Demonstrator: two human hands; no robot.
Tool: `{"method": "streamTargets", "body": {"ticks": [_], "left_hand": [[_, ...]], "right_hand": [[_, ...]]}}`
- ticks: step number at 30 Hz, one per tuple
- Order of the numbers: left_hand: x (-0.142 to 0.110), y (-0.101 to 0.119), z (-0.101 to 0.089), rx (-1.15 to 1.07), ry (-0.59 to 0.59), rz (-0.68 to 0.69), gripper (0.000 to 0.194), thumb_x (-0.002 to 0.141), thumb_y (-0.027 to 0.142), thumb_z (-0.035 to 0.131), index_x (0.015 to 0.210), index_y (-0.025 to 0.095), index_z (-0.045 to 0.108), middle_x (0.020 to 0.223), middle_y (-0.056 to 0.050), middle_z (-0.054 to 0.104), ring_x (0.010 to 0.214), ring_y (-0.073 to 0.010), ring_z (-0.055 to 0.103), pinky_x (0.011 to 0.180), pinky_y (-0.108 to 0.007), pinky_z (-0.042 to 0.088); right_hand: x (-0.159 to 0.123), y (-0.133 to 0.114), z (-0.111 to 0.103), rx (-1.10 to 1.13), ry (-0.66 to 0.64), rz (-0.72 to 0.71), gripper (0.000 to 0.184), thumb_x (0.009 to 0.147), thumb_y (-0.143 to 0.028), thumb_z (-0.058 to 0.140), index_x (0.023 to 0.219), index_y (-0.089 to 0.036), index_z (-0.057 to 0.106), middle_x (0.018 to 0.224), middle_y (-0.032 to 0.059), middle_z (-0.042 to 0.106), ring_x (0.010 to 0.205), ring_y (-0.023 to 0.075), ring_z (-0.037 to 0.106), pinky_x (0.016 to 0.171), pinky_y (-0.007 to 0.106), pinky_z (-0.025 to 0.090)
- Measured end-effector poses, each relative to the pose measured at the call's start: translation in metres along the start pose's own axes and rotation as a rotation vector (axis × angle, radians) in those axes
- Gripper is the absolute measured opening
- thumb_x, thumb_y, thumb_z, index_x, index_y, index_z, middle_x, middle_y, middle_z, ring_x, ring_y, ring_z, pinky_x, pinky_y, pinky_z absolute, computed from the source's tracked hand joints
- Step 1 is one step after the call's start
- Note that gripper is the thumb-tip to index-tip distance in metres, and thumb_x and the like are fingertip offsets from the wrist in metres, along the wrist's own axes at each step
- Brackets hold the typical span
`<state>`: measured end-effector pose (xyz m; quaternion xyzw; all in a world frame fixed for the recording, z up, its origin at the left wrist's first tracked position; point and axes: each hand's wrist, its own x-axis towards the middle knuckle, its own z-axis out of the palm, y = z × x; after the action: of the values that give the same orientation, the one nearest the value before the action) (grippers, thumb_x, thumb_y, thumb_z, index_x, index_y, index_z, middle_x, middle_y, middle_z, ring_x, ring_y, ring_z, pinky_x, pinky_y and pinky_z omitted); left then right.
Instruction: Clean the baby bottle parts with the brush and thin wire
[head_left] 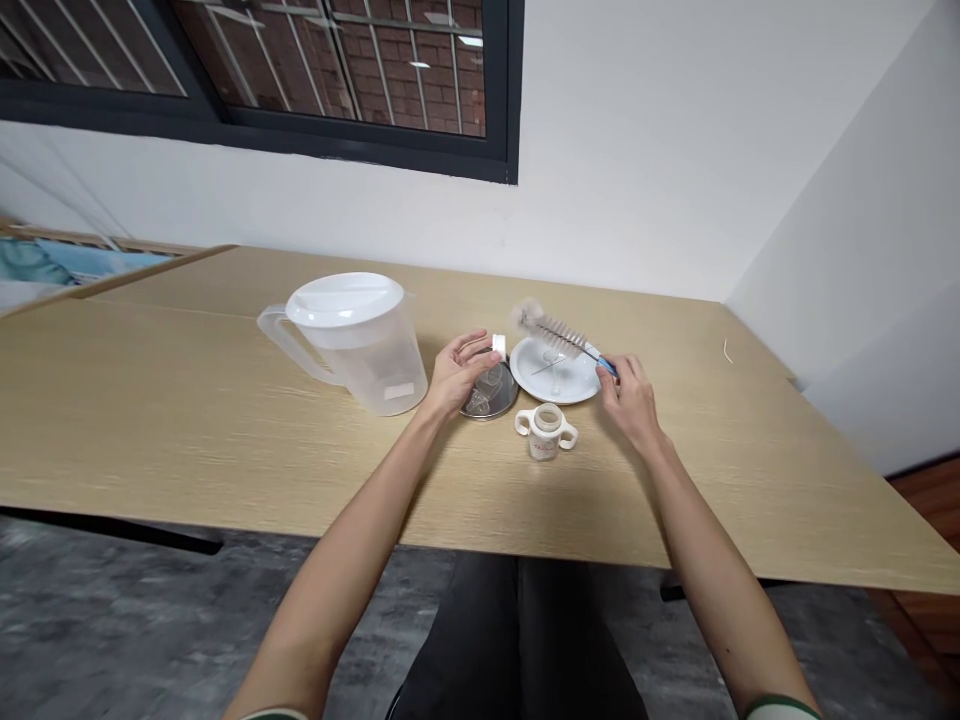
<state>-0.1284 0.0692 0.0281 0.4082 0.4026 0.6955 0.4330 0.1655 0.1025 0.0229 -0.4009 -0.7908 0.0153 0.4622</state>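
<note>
Brush (pixel 559 334), a single one, has pale, fuzzy bristles along a thin stem, a softer blurred tuft at its tip and a blue handle; I see it raised over the far side of the plate (pixel 538 385), slanting down toward the right. My right hand (pixel 632 400) grasps that handle between thumb and fingers, just beside the plate's right rim. My left hand (pixel 456 376), left of the plate, pinches one small white cap (pixel 499 345) with the fingertips, the other fingers loosely bent.

The plate is round, white and smooth, one in number. On it I make out one thin straight rod (pixel 548 366) and something small and clear, too faint for me to count. Just left of the plate is one round, shiny metal tray (pixel 507 397), partly under my left hand, with clear, glossy pieces (pixel 480 402) whose number I cannot tell.

In front of the plate, nearer me, one small cup (pixel 545 444) stands upright and open, with two looped cream handles and reddish lettering. Farther left of the plate stands one tall pitcher (pixel 375 360) of frosted plastic, with one handle and one white lid (pixel 346 302). Well right of the plate, one thin, bent white strip (pixel 727 351) lies on the wood-grained table (pixel 225 430).
</note>
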Motion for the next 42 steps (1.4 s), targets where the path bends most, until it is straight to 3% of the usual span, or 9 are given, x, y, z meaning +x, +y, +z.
{"method": "streamTargets", "body": {"ticks": [7, 13, 17, 21, 25, 30, 38, 42], "left_hand": [[-0.002, 0.001, 0.001, 0.007, -0.005, 0.0, 0.076, 0.055, 0.026, 0.095, 0.121, 0.014, 0.06, 0.108, -0.013, 0.075, 0.105, -0.0247, 0.072, 0.099, -0.04, 0.055], [-0.003, 0.003, 0.002, 0.038, -0.015, 0.022, 0.075, 0.054, 0.027, 0.095, 0.12, 0.015, 0.061, 0.121, -0.015, 0.072, 0.107, -0.0248, 0.071, 0.101, -0.041, 0.054], [-0.002, 0.0, -0.002, 0.077, -0.031, 0.03, 0.077, 0.054, 0.029, 0.095, 0.122, 0.016, 0.06, 0.127, -0.016, 0.069, 0.105, -0.0251, 0.072, 0.099, -0.042, 0.055], [-0.002, -0.001, -0.003, 0.1, -0.049, 0.025, 0.078, 0.056, 0.03, 0.094, 0.124, 0.017, 0.06, 0.131, -0.017, 0.067, 0.103, -0.0245, 0.072, 0.098, -0.041, 0.055], [-0.003, 0.0, -0.001, 0.107, -0.045, 0.023, 0.079, 0.055, 0.029, 0.094, 0.125, 0.016, 0.059, 0.126, -0.016, 0.069, 0.101, -0.0235, 0.072, 0.097, -0.04, 0.055], [-0.003, 0.001, 0.0, 0.127, -0.03, 0.055, 0.08, 0.053, 0.026, 0.094, 0.124, 0.013, 0.059, 0.116, -0.015, 0.073, 0.101, -0.0229, 0.071, 0.096, -0.039, 0.054], [-0.006, 0.006, 0.003, 0.104, -0.016, 0.047, 0.079, 0.053, 0.025, 0.094, 0.123, 0.013, 0.059, 0.117, -0.014, 0.072, 0.098, -0.0221, 0.072, 0.096, -0.04, 0.055], [-0.008, 0.01, 0.006, 0.085, -0.006, 0.044, 0.077, 0.053, 0.025, 0.094, 0.12, 0.013, 0.059, 0.117, -0.014, 0.072, 0.097, -0.0227, 0.073, 0.097, -0.041, 0.055]], "right_hand": [[-0.001, -0.001, 0.004, 0.007, -0.076, -0.025, 0.034, 0.103, -0.041, 0.043, 0.116, -0.019, 0.065, 0.107, 0.0121, 0.065, 0.097, 0.0247, 0.063, 0.088, 0.04, 0.052], [0.0, 0.001, 0.0, 0.003, 0.001, 0.005, 0.035, 0.103, -0.042, 0.04, 0.116, -0.021, 0.064, 0.106, 0.0113, 0.066, 0.099, 0.0246, 0.062, 0.088, 0.04, 0.052], [0.0, -0.004, 0.002, 0.049, -0.045, -0.051, 0.032, 0.103, -0.041, 0.043, 0.117, -0.021, 0.064, 0.107, 0.0112, 0.065, 0.1, 0.0241, 0.062, 0.089, 0.039, 0.053], [0.0, 0.0, 0.003, -0.005, -0.032, -0.021, 0.034, 0.102, -0.042, 0.043, 0.115, -0.02, 0.065, 0.104, 0.0118, 0.065, 0.097, 0.0252, 0.062, 0.088, 0.041, 0.053], [0.001, 0.001, -0.001, -0.001, 0.034, 0.001, 0.035, 0.103, -0.042, 0.042, 0.116, -0.02, 0.065, 0.103, 0.0113, 0.065, 0.097, 0.0246, 0.062, 0.087, 0.041, 0.052], [0.001, -0.002, -0.001, 0.03, -0.037, -0.06, 0.032, 0.102, -0.04, 0.046, 0.115, -0.019, 0.066, 0.105, 0.0115, 0.065, 0.097, 0.0238, 0.063, 0.088, 0.039, 0.053], [0.001, 0.0, 0.0, 0.029, 0.034, 0.008, 0.034, 0.102, -0.042, 0.043, 0.116, -0.02, 0.065, 0.106, 0.0117, 0.066, 0.1, 0.0252, 0.062, 0.087, 0.041, 0.053], [0.0, -0.002, 0.001, 0.06, -0.054, -0.013, 0.033, 0.102, -0.042, 0.043, 0.117, -0.021, 0.065, 0.107, 0.0114, 0.065, 0.101, 0.0245, 0.062, 0.088, 0.04, 0.053]]}}
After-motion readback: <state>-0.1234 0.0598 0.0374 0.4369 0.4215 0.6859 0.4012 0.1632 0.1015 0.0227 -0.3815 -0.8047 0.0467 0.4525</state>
